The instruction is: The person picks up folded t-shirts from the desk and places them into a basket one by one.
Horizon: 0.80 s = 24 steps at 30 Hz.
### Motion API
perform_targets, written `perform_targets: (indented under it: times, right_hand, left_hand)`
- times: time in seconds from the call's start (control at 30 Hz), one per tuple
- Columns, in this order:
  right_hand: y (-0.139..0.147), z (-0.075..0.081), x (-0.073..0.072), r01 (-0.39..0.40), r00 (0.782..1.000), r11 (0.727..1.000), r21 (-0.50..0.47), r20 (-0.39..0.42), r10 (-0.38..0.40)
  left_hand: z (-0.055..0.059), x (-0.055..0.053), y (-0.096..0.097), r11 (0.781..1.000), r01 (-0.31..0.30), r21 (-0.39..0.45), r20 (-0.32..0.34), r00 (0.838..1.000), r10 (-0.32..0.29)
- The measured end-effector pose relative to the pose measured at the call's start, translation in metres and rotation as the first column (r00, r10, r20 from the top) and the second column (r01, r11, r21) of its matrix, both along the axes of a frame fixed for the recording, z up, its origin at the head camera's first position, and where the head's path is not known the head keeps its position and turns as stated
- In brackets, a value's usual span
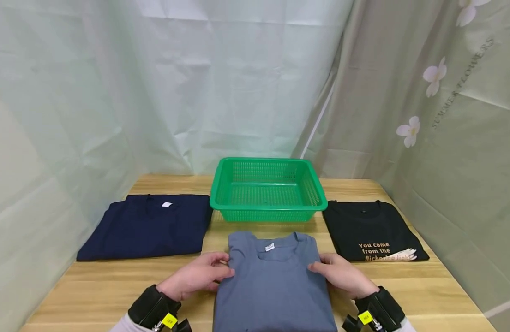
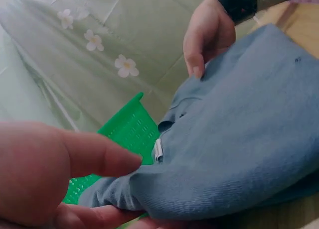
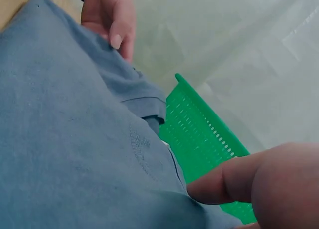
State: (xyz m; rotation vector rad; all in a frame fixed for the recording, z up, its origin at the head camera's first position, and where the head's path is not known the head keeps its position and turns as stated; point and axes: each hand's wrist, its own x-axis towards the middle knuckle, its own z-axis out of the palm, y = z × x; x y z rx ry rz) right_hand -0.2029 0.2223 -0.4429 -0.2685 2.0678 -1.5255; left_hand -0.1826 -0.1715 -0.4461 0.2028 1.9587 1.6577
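Observation:
A folded blue-grey T-shirt (image 1: 275,290) lies at the front middle of the table, its neckline and white label facing the basket. My left hand (image 1: 202,274) pinches its left edge, thumb on top and fingers underneath, as the left wrist view shows on the shirt (image 2: 224,154). On the opposite edge my right hand (image 1: 342,274) grips the cloth with the thumb above; its other fingers are mostly hidden below the fabric. In the right wrist view the shirt (image 3: 75,129) bends a little beside the thumb.
Behind the shirt stands a green plastic basket (image 1: 268,215) with nothing in it. A folded navy garment (image 1: 151,230) lies to the left, a folded black printed T-shirt (image 1: 367,230) to the right. Curtains (image 1: 238,83) hang around the wooden table (image 1: 101,295).

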Motion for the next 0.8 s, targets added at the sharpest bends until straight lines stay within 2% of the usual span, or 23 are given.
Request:
perform_targets:
  times: [0.1,0.23,0.4,0.53,0.8]
  right_hand:
    - [0.003,0.000,0.003,-0.015,0.997,0.997,-0.080,0.074,0.021]
    - [0.006,-0.001,0.005,-0.007,0.993,0.993,-0.114,0.118,0.021]
    - [0.007,-0.001,0.006,0.015,0.996,0.997,-0.071,0.084,-0.009]
    - [0.008,0.001,0.007,0.041,0.998,0.998,-0.044,0.051,-0.039]
    - [0.008,0.013,0.008,0.058,0.998,0.996,-0.067,0.018,-0.057]
  left_hand:
    - [0.001,0.001,0.002,1.000,-0.005,0.010,0.024,1.000,0.004]
    - [0.003,0.002,0.003,1.000,-0.020,0.002,0.027,0.999,0.020]
    - [0.001,0.005,0.002,0.996,-0.079,-0.044,-0.001,0.997,0.079]
    - [0.001,0.006,0.000,0.993,-0.112,-0.045,-0.012,0.994,0.112]
    - [0.014,0.006,-0.005,0.989,-0.143,-0.028,0.001,0.990,0.143]
